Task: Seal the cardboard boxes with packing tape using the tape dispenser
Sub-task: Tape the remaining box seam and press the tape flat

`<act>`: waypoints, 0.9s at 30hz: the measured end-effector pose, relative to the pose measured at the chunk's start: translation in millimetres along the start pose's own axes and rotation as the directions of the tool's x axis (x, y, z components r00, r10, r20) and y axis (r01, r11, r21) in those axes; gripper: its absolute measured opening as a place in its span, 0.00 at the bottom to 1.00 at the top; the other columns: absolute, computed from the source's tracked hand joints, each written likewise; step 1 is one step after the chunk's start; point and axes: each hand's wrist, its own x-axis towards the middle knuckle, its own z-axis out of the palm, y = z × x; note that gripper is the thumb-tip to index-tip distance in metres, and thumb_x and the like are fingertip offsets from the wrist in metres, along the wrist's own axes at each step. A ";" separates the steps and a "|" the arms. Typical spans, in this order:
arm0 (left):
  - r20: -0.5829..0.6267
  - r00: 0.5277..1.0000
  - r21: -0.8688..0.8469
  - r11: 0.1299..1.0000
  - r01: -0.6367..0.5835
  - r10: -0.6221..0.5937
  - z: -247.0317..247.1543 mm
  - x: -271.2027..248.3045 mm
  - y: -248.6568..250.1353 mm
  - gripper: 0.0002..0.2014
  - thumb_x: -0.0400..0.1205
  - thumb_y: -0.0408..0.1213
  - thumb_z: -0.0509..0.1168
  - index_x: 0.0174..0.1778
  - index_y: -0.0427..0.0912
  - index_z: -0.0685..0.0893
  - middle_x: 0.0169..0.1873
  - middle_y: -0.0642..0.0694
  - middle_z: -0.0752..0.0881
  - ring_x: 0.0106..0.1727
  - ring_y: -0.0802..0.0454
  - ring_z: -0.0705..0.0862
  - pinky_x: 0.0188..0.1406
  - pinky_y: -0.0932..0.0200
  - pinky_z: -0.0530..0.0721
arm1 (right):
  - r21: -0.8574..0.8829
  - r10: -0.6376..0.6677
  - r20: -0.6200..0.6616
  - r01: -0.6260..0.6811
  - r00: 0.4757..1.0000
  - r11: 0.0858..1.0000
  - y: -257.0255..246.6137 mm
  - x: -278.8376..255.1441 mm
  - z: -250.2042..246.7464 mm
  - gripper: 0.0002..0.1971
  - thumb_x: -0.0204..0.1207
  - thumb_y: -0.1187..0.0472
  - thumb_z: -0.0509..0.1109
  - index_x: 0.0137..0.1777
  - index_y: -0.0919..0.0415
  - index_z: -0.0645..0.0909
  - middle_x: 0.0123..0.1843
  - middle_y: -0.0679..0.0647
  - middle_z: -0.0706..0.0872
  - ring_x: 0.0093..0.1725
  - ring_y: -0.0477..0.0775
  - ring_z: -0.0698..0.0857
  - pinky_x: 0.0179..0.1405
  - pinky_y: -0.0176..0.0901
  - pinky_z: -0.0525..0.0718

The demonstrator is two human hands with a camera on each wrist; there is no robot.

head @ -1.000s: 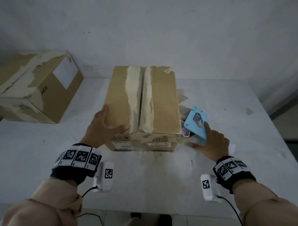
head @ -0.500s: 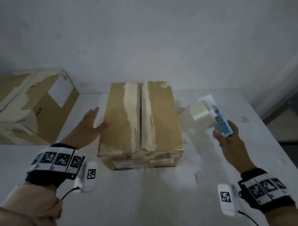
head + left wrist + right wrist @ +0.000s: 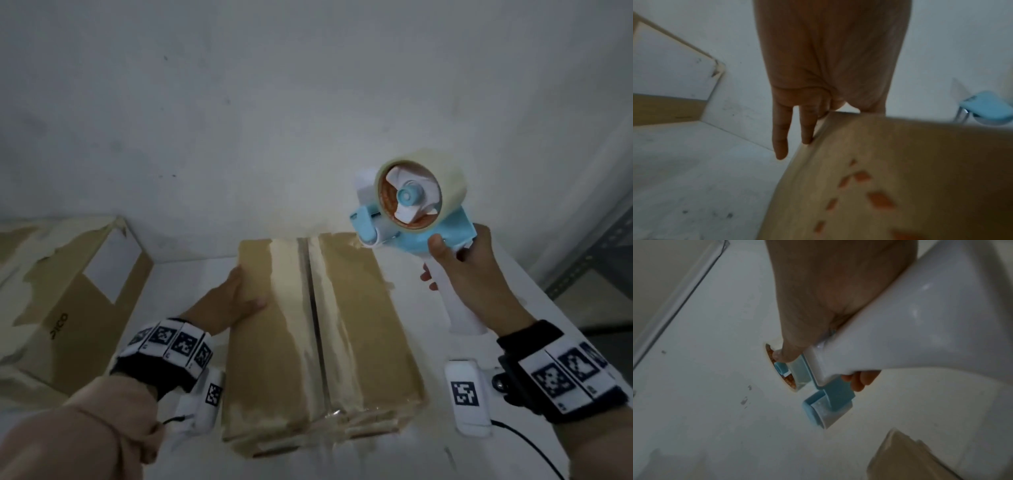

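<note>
A brown cardboard box [image 3: 359,342] lies on the white table, its two top flaps meeting at a centre seam [image 3: 313,308] edged with pale torn strips. My left hand [image 3: 227,305] rests on the box's left top edge, fingers straight down its side [image 3: 780,129] and thumb on top. My right hand [image 3: 469,270] grips the white handle of a blue tape dispenser [image 3: 414,212] and holds it in the air above the box's far right corner. The dispenser carries a roll of clear tape [image 3: 445,185]. In the right wrist view the handle [image 3: 910,324] fills my palm.
A second, larger cardboard box [image 3: 65,294] with torn paper and a white label sits at the left of the table. A white wall [image 3: 274,102] stands close behind. A grey metal shelf frame [image 3: 589,253] is at the right, past the table edge.
My right hand lifted the dispenser from beside the box, turned it so the roll faces me, and raised it. My left hand came off the box, then settled on its left edge.
</note>
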 end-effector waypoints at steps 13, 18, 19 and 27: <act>0.154 0.968 -0.022 0.981 -0.195 0.196 14.6 -48.4 -34.8 0.72 0.43 0.87 0.46 0.81 0.49 0.38 0.82 0.52 0.48 0.80 0.54 0.61 0.78 0.56 0.64 | 0.159 -0.086 0.160 0.060 0.983 0.985 -21.3 10.2 65.2 0.50 0.55 0.29 0.73 0.65 0.65 0.60 0.42 0.58 0.75 0.26 0.45 0.79 0.21 0.37 0.79; 0.183 0.948 0.237 0.924 -0.301 0.262 0.6 -60.1 -34.1 0.56 0.55 0.81 0.48 0.76 0.50 0.59 0.70 0.54 0.69 0.62 0.58 0.78 0.57 0.66 0.76 | 0.193 -0.118 0.201 0.079 0.972 0.978 -26.6 4.6 78.3 0.44 0.56 0.31 0.74 0.60 0.60 0.62 0.41 0.54 0.77 0.26 0.46 0.78 0.22 0.39 0.80; 0.158 0.946 0.305 0.897 -0.319 0.283 -3.8 -57.0 -32.1 0.46 0.63 0.75 0.53 0.72 0.50 0.64 0.65 0.53 0.72 0.59 0.56 0.79 0.54 0.66 0.76 | 0.196 -0.123 0.204 0.083 0.971 0.977 -27.9 3.8 79.8 0.42 0.56 0.31 0.74 0.58 0.58 0.62 0.41 0.54 0.78 0.26 0.46 0.78 0.22 0.39 0.80; -0.272 0.892 -0.286 0.855 -0.433 0.361 -31.1 -22.1 15.3 0.16 0.85 0.47 0.49 0.48 0.44 0.80 0.42 0.48 0.85 0.41 0.51 0.84 0.39 0.65 0.78 | 0.237 -0.257 0.191 0.209 0.948 0.949 -39.8 4.5 80.4 0.34 0.61 0.31 0.72 0.56 0.52 0.63 0.45 0.60 0.77 0.29 0.46 0.80 0.24 0.41 0.82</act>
